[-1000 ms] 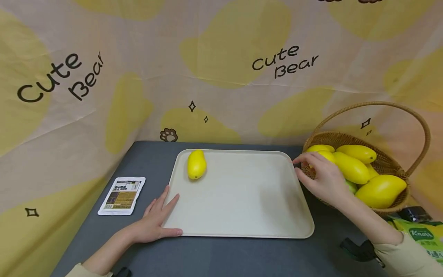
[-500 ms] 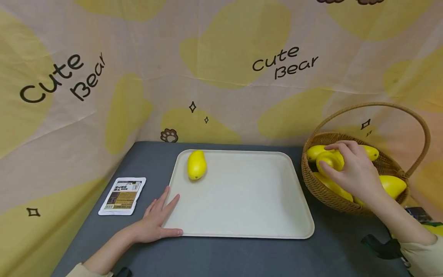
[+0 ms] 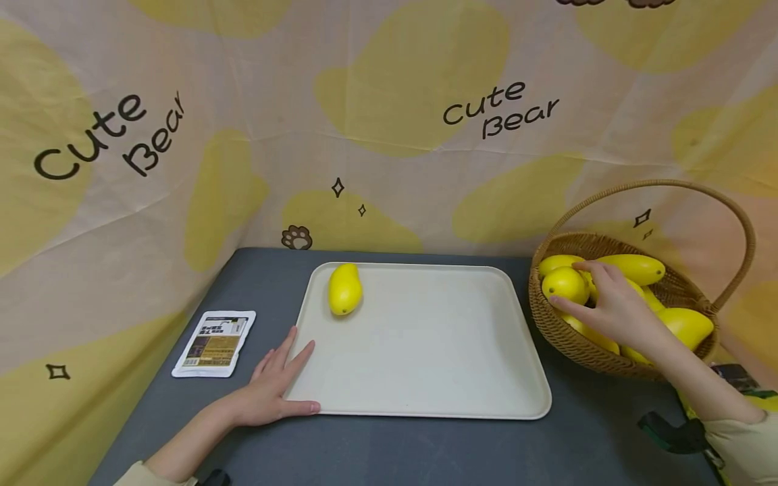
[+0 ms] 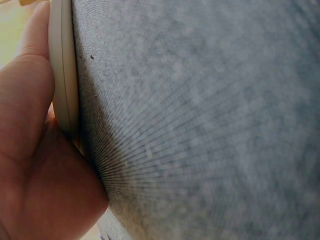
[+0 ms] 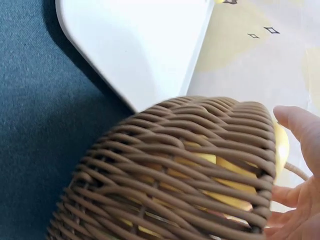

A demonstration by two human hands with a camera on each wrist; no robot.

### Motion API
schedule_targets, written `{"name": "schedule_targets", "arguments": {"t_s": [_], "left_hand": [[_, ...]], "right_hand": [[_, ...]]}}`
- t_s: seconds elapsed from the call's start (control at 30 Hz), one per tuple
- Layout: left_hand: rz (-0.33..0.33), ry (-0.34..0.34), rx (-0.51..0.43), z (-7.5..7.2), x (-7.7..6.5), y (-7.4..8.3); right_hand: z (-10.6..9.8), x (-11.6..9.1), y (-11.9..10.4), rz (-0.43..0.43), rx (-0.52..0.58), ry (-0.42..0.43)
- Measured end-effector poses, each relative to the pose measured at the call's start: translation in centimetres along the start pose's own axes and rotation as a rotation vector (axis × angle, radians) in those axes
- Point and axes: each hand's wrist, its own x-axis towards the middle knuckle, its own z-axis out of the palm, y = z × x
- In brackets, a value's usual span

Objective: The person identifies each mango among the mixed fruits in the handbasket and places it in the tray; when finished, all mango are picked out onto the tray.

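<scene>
In the head view, my right hand [image 3: 616, 304] reaches into a wicker basket [image 3: 583, 347] of yellow mangoes, its thumb and fingers curled about one mango [image 3: 564, 284] whose rounded end faces me. The right wrist view shows the thumb above that side of the basket wall [image 5: 175, 155], with yellow fruit [image 5: 281, 145] between it and the fingers. My left hand [image 3: 273, 388] lies spread on the left front corner of a cream tray [image 3: 419, 337], thumb along the front edge. One more mango [image 3: 345, 289] lies at the tray's back left.
A white packet with a brown label [image 3: 214, 344] lies left of the tray on the dark grey table [image 3: 389, 449]. The basket's tall handle [image 3: 662, 182] arches over the fruit. A patterned cloth [image 3: 389, 121] hangs behind. Green packaging [image 3: 762, 402] shows partly behind the right forearm.
My right hand has gone from the tray's right edge into the basket and curled about a mango, which has shifted slightly left and turned. My left hand stays put.
</scene>
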Motion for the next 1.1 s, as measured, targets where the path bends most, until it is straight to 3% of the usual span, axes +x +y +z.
{"name": "schedule_targets", "arguments": {"t_s": [0.37, 0.73, 1.1], "left_hand": [[-0.003, -0.001, 0.001, 0.0, 0.1, 0.1], [0.002, -0.001, -0.008, -0.1, -0.1, 0.4], [-0.006, 0.007, 0.011, 0.0, 0.0, 0.2]], "right_hand": [[0.9, 0.5, -0.2, 0.043, 0.065, -0.036], [1.1, 0.5, 0.2, 0.023, 0.052, 0.026], [0.0, -0.3, -0.7, -0.026, 0.074, 0.057]]}}
